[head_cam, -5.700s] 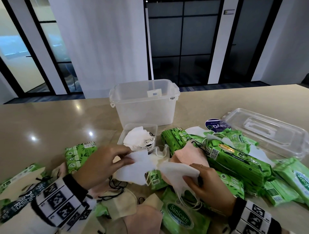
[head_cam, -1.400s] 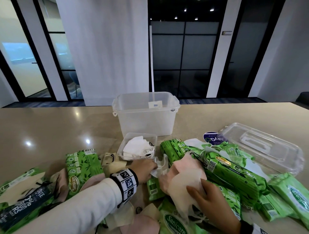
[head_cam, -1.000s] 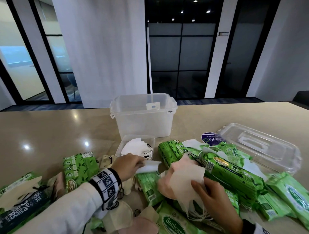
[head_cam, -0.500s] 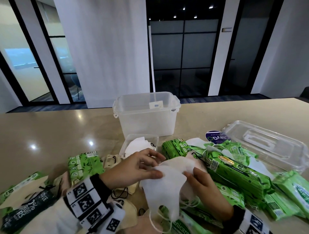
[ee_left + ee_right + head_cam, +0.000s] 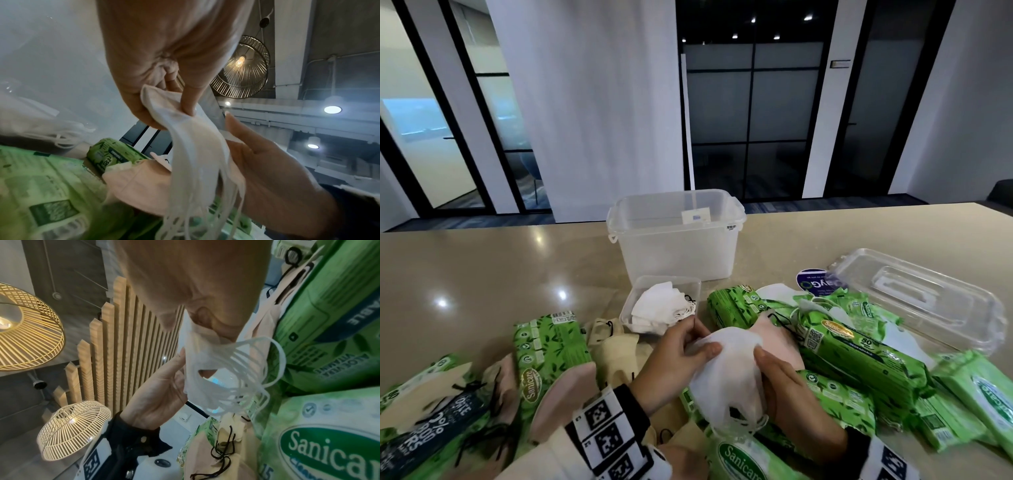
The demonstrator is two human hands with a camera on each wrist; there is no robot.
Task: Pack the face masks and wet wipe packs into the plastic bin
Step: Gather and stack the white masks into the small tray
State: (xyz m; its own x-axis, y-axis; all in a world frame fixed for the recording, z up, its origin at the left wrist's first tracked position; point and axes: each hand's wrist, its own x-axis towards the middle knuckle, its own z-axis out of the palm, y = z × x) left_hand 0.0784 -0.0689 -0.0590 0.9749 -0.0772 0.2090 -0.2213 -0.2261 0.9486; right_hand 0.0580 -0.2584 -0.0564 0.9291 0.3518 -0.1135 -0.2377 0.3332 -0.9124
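Both hands hold a small stack of white face masks [image 5: 726,373] just above the pile, near the table's front. My left hand [image 5: 702,342] pinches the stack's upper left edge between thumb and fingers [image 5: 187,104]. From the right side my right hand [image 5: 763,363] grips the same masks [image 5: 197,363], whose ear loops hang down. The clear plastic bin [image 5: 674,240] stands open behind the pile, apart from both hands. Green wet wipe packs [image 5: 859,356] and loose pink and beige masks [image 5: 616,356] lie around my hands.
A small clear tray [image 5: 633,291] with white masks in it sits just in front of the bin. The bin's clear lid [image 5: 914,298] lies at the right. More wipe packs [image 5: 548,346] and a dark pack [image 5: 424,438] crowd the left front.
My left hand took a white mask from the table near the tray and brought it onto the masks in my right hand. Now both hands hold the stack together.
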